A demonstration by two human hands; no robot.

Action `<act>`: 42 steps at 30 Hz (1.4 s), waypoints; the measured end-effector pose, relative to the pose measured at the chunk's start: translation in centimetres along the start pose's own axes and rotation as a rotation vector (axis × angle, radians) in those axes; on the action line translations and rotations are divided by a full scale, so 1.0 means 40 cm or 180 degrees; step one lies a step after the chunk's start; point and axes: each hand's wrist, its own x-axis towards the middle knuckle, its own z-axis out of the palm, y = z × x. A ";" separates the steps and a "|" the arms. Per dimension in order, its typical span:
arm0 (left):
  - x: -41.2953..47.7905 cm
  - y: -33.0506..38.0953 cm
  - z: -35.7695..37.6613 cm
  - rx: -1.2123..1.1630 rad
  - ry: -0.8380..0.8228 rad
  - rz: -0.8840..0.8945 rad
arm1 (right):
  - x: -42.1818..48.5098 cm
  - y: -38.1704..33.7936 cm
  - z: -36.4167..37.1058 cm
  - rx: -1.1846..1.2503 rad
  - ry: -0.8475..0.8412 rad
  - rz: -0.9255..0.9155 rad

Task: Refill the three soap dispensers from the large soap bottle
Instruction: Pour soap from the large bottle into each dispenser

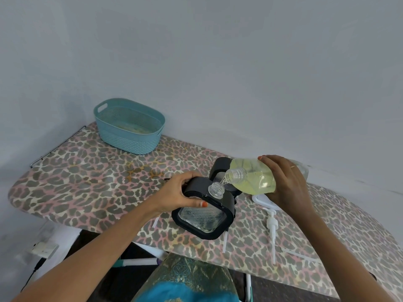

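soap (259, 182) of a pale yellow sits in the large soap bottle (244, 167); the right hand (285, 182) has its grip wrapped round that bottle, tipped so its open mouth is just above the clear open neck of a black soap dispenser (205, 216); the left hand (178, 192) has its grip curled round this dispenser, which leans on the spotty ironing board (87, 188). another black dispenser (220, 166) stands right behind; a white pump (272, 225) lies near the right arm; a blue basket (130, 136) sits far back by the wall.
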 end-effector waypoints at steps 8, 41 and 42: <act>-0.004 -0.005 -0.003 -0.0055 0.0014 -0.0035 | 0.000 -0.001 -0.002 -0.0001 -0.0025 -0.0016; -0.022 -0.001 0.002 -0.0109 0.0044 -0.0031 | 0.001 -0.008 -0.010 -0.0053 0.0007 -0.0040; -0.022 -0.001 0.003 -0.0123 0.0044 -0.0034 | 0.000 -0.007 -0.010 -0.0042 0.0002 -0.0036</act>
